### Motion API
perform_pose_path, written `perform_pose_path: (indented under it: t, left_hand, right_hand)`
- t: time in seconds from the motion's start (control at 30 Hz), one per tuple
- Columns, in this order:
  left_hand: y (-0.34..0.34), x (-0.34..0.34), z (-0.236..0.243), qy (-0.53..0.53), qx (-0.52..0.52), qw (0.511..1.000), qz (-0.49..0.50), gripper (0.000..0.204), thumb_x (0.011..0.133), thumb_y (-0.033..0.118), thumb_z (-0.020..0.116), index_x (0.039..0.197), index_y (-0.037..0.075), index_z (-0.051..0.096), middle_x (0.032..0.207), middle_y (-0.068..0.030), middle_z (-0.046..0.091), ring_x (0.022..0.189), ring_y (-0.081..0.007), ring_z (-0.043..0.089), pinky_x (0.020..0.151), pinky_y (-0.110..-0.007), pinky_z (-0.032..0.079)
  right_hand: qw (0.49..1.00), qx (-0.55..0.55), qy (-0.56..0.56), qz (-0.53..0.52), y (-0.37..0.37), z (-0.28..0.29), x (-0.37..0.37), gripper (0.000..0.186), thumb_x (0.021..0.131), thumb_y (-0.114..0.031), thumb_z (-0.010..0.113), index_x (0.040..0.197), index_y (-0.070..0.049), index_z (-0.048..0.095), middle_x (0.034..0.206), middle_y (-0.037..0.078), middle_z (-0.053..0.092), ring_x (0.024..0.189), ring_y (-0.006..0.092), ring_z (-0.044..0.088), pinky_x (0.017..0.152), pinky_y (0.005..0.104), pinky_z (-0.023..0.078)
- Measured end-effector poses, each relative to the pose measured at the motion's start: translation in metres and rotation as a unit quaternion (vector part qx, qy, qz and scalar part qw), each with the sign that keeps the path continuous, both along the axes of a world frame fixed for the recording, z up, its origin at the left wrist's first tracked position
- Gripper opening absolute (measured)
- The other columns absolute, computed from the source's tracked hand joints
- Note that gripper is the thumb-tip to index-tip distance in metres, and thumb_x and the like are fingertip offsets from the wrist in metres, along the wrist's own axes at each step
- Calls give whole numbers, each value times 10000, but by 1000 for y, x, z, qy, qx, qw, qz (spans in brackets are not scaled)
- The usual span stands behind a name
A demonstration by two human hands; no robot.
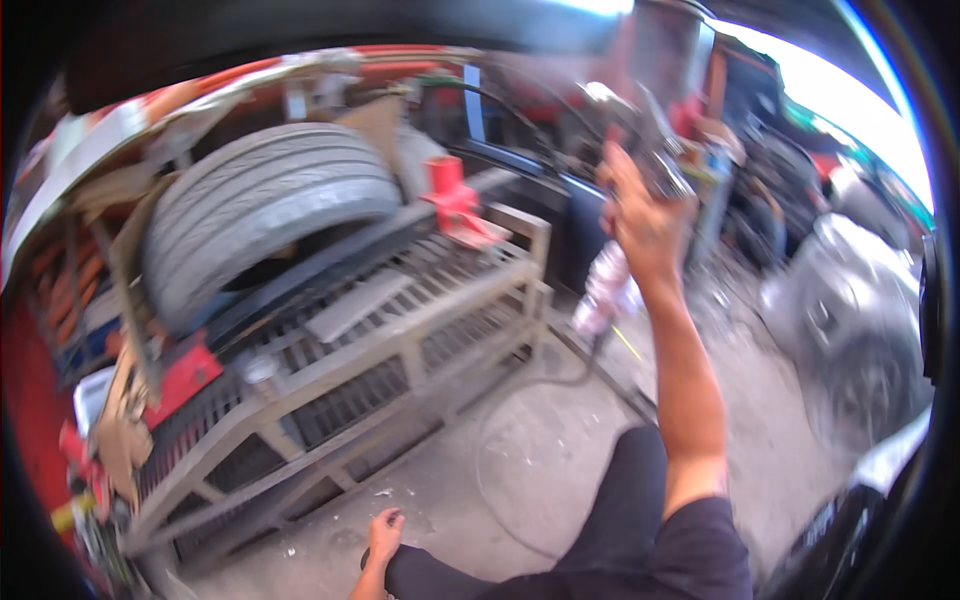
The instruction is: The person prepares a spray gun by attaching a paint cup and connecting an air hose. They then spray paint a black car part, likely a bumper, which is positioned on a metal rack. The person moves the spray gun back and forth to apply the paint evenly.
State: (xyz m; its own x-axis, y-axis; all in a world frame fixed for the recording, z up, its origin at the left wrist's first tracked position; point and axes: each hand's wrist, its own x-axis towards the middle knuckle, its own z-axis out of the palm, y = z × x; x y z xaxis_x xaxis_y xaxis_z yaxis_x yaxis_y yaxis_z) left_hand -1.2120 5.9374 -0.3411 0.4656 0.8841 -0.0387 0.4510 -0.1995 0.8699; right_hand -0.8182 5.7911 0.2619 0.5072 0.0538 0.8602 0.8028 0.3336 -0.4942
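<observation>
My right hand [648, 220], raised at the upper right, is wrapped round the grip of a silver spray gun [662, 150]. Motion blurs the gun's front end, and a pale haze hangs beside it. A pinkish-white wrapped bundle [606, 290] hangs below that hand, with a dark hose [575, 378] running from it down to the floor. Low in the picture, my left hand [383, 535] is beside my knee with its fingers curled in. A small dark spot shows at its fingertips; what it is, I cannot make out.
A slatted metal rack [415, 345] stands at the left, carrying a large tyre [280, 185] and a red stand-like piece [455, 205]. Plastic seems to cover a blurred grey vehicle part [850, 320] at the right. Dark clutter [765, 195] is piled behind; a dark panel [330, 30] overhangs.
</observation>
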Motion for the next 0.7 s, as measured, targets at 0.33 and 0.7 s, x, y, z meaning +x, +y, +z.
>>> perform_pose_path:
  t: [0.33, 0.7]
  left_hand:
    - [-7, -9, 12, -2, 1, 999, 40, 407, 943, 296, 714, 1267, 51, 738, 1157, -180, 775, 1061, -325, 750, 952, -422, 573]
    - [-21, -13, 14, -32, 17, 996, 85, 419, 940, 307, 731, 1260, 36, 735, 1119, -184, 781, 1007, -304, 755, 919, -424, 576]
  right_hand:
    - [961, -20, -9, 275, 34, 3, -188, 180, 1009, -141, 736, 964, 28, 693, 714, 10, 642, 538, 69, 546, 481, 254, 401]
    - [886, -35, -197, 419, 103, 78, -341, 270, 977, -234, 726, 997, 34, 709, 726, 132, 668, 607, 217, 616, 566, 351, 471]
